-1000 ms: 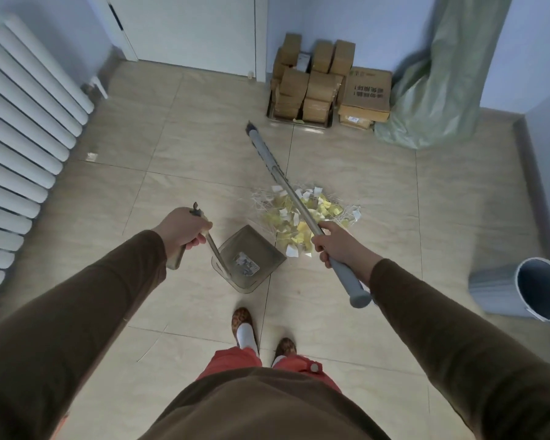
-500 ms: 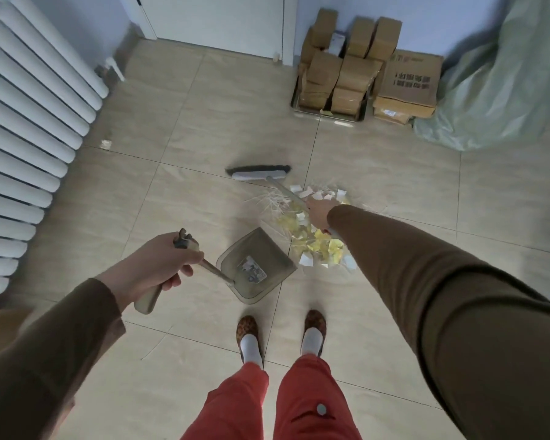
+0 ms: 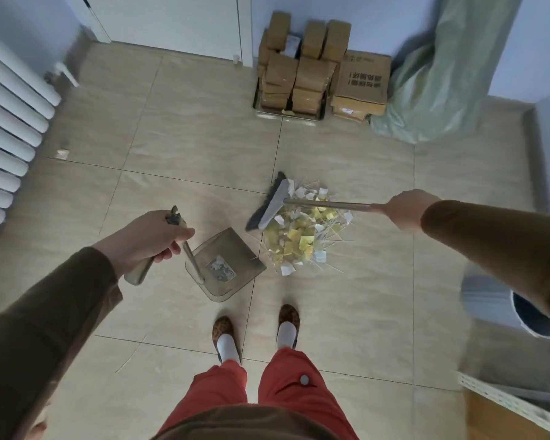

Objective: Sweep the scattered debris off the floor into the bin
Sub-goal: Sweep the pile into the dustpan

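A heap of yellow and white paper scraps and thin sticks (image 3: pixel 302 230) lies on the tiled floor ahead of my feet. My right hand (image 3: pixel 404 208) grips the broom handle, and the grey broom head (image 3: pixel 272 203) rests at the heap's left edge. My left hand (image 3: pixel 146 239) holds the dustpan's long handle. The brownish see-through dustpan (image 3: pixel 227 265) sits on the floor just left of the heap, with a few scraps in it. The grey bin (image 3: pixel 502 304) lies on its side at the right, partly hidden by my right sleeve.
A white radiator (image 3: pixel 4 147) lines the left wall. Stacked cardboard boxes (image 3: pixel 318 71) and a green sack (image 3: pixel 435 90) stand against the far wall beside a white door. A white basket (image 3: pixel 515 404) is at the lower right. One stray scrap (image 3: pixel 62 153) lies near the radiator.
My right arm swung out to the right, and the broom head moved from beyond the heap to its left edge. The dustpan stayed in place.
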A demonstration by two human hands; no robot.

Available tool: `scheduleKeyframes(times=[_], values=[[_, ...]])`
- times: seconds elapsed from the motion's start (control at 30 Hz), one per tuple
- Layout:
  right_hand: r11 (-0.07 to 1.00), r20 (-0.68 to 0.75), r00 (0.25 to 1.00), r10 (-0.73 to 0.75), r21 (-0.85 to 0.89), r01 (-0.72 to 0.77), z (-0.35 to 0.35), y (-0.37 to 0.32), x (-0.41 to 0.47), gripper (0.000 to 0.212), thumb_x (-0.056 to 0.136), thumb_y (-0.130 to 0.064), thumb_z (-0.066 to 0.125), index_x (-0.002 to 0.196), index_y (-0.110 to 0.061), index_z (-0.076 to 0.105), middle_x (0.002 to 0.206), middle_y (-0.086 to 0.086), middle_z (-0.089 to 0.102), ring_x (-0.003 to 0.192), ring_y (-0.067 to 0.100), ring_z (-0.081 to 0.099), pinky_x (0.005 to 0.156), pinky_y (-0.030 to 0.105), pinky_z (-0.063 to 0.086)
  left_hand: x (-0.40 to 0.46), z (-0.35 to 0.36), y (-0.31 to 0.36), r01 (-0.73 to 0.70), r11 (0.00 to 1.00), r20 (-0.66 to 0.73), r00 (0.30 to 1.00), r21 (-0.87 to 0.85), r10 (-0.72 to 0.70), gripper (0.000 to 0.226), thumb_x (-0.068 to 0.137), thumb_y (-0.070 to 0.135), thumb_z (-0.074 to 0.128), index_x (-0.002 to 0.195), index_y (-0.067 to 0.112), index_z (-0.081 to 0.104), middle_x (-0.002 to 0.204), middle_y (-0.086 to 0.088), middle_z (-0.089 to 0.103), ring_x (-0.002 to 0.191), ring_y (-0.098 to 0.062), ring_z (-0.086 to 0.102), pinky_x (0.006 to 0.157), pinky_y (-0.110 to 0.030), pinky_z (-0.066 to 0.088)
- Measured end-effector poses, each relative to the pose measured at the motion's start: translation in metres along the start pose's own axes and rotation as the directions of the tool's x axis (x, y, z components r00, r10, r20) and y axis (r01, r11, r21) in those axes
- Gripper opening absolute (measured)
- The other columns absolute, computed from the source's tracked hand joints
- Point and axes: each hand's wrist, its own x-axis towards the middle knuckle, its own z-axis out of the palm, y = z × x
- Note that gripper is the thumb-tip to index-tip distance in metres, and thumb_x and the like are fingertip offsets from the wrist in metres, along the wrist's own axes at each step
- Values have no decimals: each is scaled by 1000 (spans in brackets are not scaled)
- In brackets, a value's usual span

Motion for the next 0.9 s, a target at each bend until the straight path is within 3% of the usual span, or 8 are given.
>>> scheduleKeyframes(times=[0.07, 0.17, 0.3, 0.43, 0.53, 0.6, 0.73, 0.9], values=[[993, 33, 998, 56, 107, -59, 18, 25, -19, 62, 94, -11, 38, 143, -47, 31, 78, -2, 61, 66, 17, 61, 58, 33, 50, 4, 0, 10, -11, 999, 14, 1000, 34, 11, 27, 93, 19, 66, 102, -5, 61, 79, -18, 65, 51, -18, 48, 46, -28, 38], [904, 89, 988, 123, 400, -149, 61, 48, -56, 39, 102, -26, 40, 138, -40, 41, 84, 0, 62, 69, 19, 60, 62, 33, 47, 11, -1, 24, -22, 997, 30, 999, 73, 20, 29, 92, 19, 67, 104, -7, 62, 78, -17, 64, 52, -19, 48, 47, -28, 39], [655, 174, 961, 216, 704, -275, 104, 36, -70, 22, 102, -27, 38, 121, -35, 42, 74, 11, 64, 51, 22, 57, 43, 27, 46, 18, 3, 43, -54, 988, 54, 997, 147, 46, 28, 92, 20, 68, 103, -6, 63, 78, -17, 66, 52, -19, 49, 46, -28, 39], [402, 264, 923, 281, 840, -363, 122, -4, -29, 16, 99, -15, 36, 114, -19, 38, 85, 18, 61, 55, 24, 54, 43, 28, 46, 29, 13, 64, -101, 975, 71, 994, 198, 88, 27, 91, 21, 69, 103, -3, 65, 78, -15, 68, 51, -17, 49, 45, -27, 40], [143, 366, 891, 268, 900, -413, 132, -41, 0, 27, 95, -7, 43, 119, -11, 33, 95, 20, 56, 59, 24, 53, 49, 33, 49, 35, 27, 80, -130, 971, 94, 989, 201, 113, 28, 91, 21, 69, 104, -4, 65, 78, -15, 67, 50, -15, 48, 43, -26, 39], [14, 442, 874, 201, 891, -453, 137, -76, 6, 40, 92, -3, 45, 128, -10, 28, 90, 18, 53, 56, 22, 51, 50, 34, 49, 38, 40, 93, -150, 967, 109, 986, 204, 130, 31, 92, 21, 69, 104, -6, 64, 78, -16, 66, 49, -16, 47, 43, -26, 39], [-144, 516, 854, 72, 852, -503, 135, -147, -20, 44, 91, 0, 36, 130, -15, 24, 87, 14, 49, 52, 20, 48, 44, 29, 45, 42, 70, 114, -188, 967, 112, 979, 173, 170, 32, 90, 22, 70, 102, -7, 63, 78, -17, 66, 49, -17, 48, 44, -27, 39], [-299, 503, 863, -44, 817, -492, 123, -165, -61, 47, 89, 0, 38, 131, -19, 28, 94, 16, 50, 45, 14, 42, 41, 23, 42, 38, 94, 128, -237, 964, 72, 971, 123, 229, 21, 89, 23, 70, 86, 4, 61, 73, -15, 65, 50, -16, 49, 44, -25, 39]])
